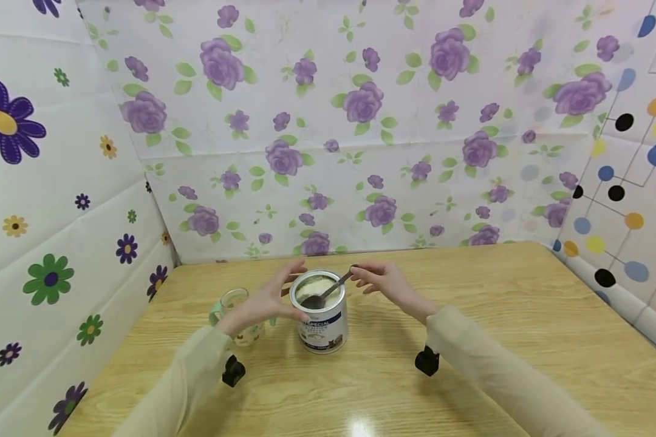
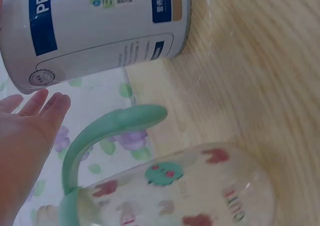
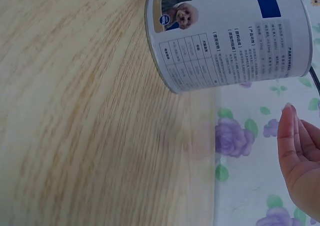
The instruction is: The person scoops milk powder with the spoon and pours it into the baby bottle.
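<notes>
One open tin (image 1: 324, 334) is set upright on the table (image 1: 470, 303), with pale powder (image 1: 310, 285) seen inside. It is held at its left side by the left hand (image 1: 270, 300) — the thumb laid against the front near the rim, the fingers curved round the far side. One dark spoon (image 1: 336, 284) is pinched near its handle's end by the right hand's (image 1: 382, 282) fingers, its single bowl seen within the rim at the powder. One printed cup (image 1: 251, 334) with two mint handles (image 2: 115, 121) is placed just left of the tin — partly hidden by the left wrist.
</notes>
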